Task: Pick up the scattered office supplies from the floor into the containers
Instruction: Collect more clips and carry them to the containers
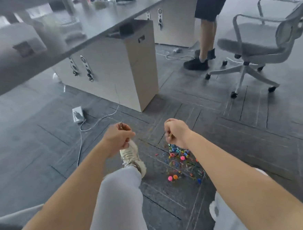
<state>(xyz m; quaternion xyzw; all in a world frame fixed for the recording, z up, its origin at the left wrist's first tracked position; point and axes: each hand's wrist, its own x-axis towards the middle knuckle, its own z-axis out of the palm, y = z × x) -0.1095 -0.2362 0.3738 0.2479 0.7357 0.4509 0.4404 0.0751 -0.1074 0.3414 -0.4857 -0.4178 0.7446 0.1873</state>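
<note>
A scatter of colourful paper clips, binder clips and push pins [181, 160] lies on the grey carpet to the right of my white shoe [132, 156]. My left hand [119, 137] hovers above the shoe with fingers curled, pinching something small and metallic at its top. My right hand [175, 132] is curled into a fist just above the far end of the scatter; small items seem to sit inside it, too blurred to name. No container on the floor is in view.
A beige cabinet [126, 71] stands under the grey desk [90, 25] ahead. A white power adapter [78, 114] and its cable lie on the floor at left. Another person's leg [203, 44] and a grey office chair [250, 50] are at the back right.
</note>
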